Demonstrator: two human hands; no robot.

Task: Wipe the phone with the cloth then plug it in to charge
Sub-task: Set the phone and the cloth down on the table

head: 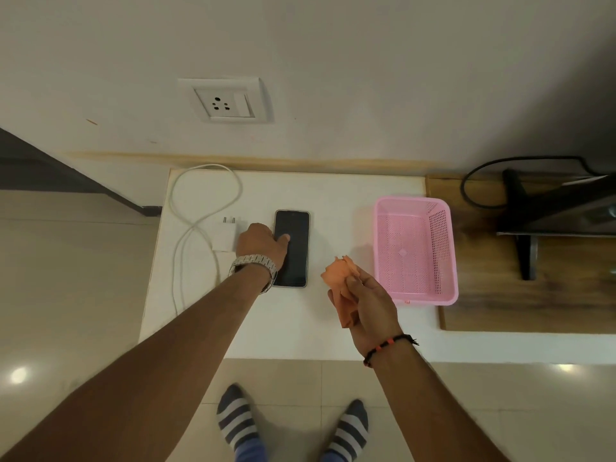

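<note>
A black phone [295, 251] lies flat, screen up, on the white tabletop [300, 318]. My left hand [258, 240] rests on the phone's left edge, thumb on the dark screen and fingers curled round its side. To the right of the phone, a little above the table, my right hand [370, 305] is closed on a crumpled orange cloth [340, 278]. A white charger plug [225, 233] lies just left of my left hand, its white cable [203, 198] looping toward the wall. On the wall above is a white socket with a switch [226, 101].
An empty pink plastic basket [448, 248] stands right of my right hand. Beyond it, on a wooden surface [483, 295], are a black TV stand [526, 228] and a black cable [473, 191]. The table's front edge is near my striped socks [236, 418].
</note>
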